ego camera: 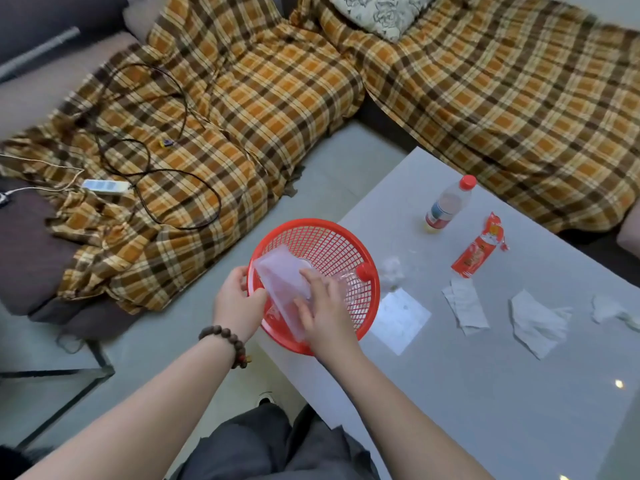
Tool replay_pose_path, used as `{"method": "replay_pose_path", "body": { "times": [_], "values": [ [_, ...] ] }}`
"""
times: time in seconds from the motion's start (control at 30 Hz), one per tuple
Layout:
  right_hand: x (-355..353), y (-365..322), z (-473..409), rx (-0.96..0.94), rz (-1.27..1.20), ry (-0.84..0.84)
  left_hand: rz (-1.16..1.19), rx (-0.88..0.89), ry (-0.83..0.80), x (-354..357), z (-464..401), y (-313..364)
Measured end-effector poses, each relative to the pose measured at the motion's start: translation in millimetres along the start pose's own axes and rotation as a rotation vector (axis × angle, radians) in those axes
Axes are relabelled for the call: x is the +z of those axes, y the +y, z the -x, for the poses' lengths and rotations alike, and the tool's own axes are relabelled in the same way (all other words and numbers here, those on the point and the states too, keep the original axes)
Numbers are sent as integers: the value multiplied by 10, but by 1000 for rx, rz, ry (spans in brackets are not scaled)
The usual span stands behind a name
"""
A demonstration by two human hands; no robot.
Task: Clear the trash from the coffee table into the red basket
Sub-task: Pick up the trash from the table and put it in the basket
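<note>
One red basket (313, 233), one upright plastic bottle (446, 206), one red snack wrapper (479, 252). Three flat paper scraps (465, 304) and two crumpled tissues (391, 268) lie on the table. Two hands (235, 303).

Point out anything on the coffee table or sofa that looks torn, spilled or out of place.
The red snack wrapper lies torn open on the coffee table, and crumpled tissues are scattered beside it. On the sofa, a power strip and tangled black cables sprawl across the plaid blanket. No spill shows.
</note>
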State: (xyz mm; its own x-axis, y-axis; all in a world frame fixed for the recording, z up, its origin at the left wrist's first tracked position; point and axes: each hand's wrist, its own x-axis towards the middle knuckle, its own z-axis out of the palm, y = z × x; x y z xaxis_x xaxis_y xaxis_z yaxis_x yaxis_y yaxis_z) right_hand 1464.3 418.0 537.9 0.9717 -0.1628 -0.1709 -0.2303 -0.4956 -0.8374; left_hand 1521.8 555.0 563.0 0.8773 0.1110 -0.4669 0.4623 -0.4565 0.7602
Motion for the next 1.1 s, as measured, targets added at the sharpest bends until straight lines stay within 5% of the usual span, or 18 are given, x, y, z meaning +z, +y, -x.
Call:
{"method": "replay_pose_path", "body": {
  "times": [0.33,0.57,0.87,1.1],
  "values": [
    [313,-169,-435,70,132,-96,96,3,25,-394,-111,-27],
    [757,-426,-776,-17,410,2,155,5,15,-777,-459,-56],
    [1528,-1043,-1521,4,510,-106,133,69,-112,-1702,-1610,-109],
    [1992,-1693,-1805,-112,434,71,8,186,-144,-2617,-2591,124]
  ]
}}
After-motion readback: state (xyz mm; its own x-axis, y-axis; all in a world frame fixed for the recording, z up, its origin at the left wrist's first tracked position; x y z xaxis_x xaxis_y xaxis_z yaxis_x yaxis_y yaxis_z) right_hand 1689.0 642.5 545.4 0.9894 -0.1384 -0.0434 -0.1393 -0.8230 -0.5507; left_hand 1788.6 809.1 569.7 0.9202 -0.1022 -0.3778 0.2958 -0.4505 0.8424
